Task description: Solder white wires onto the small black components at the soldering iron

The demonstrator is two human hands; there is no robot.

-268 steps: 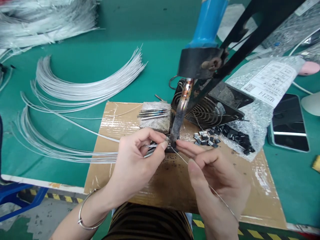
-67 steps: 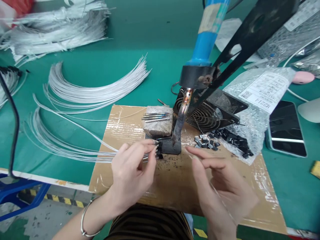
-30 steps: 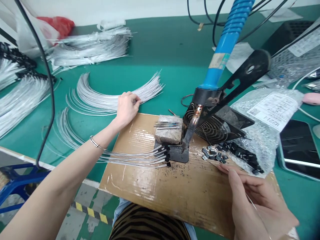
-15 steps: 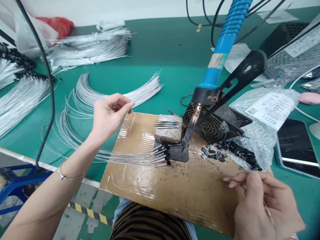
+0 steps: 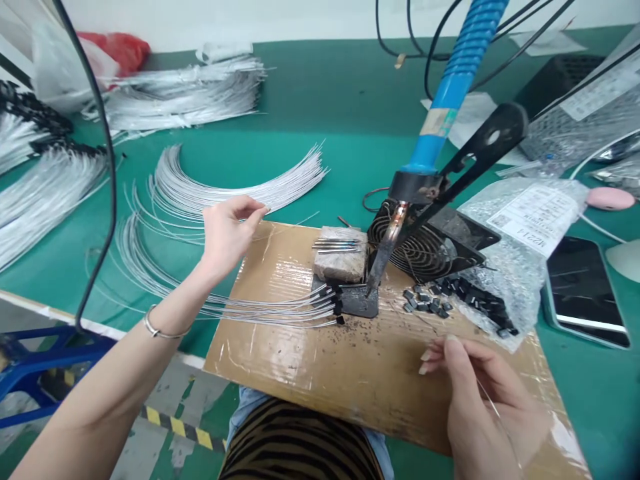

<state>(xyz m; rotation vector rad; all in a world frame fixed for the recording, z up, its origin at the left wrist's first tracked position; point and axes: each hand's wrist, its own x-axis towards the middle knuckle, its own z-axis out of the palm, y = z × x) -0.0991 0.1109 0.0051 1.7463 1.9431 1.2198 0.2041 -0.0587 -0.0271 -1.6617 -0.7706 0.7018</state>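
My left hand [image 5: 233,230] is closed in a pinch beside the curved bundle of white cables [image 5: 235,190]. A single thin white cable [image 5: 305,220] runs out to the right by its fingertips. My right hand [image 5: 485,400] hovers over the right part of the cardboard, with its fingers curled. A thin silvery wire [image 5: 493,407] passes across its palm. Beyond it lie small black connectors [image 5: 427,300], partly in a loose pile. White cables with black connectors on their ends [image 5: 280,310] rest side by side on the cardboard [image 5: 280,360], left of the soldering iron tip [image 5: 383,260].
The soldering iron's blue handle [image 5: 450,100] leans in a black bracket [image 5: 483,153]. Near it are a small fan [image 5: 410,247] and a block with metal rods [image 5: 340,257]. A phone [image 5: 585,293] and bubble wrap [image 5: 530,233] lie right. A black cord [image 5: 107,167] hangs left.
My left hand has shifted slightly right beside the cable bundle, and a single cable now shows by its fingertips. My right hand has moved left over the cardboard.
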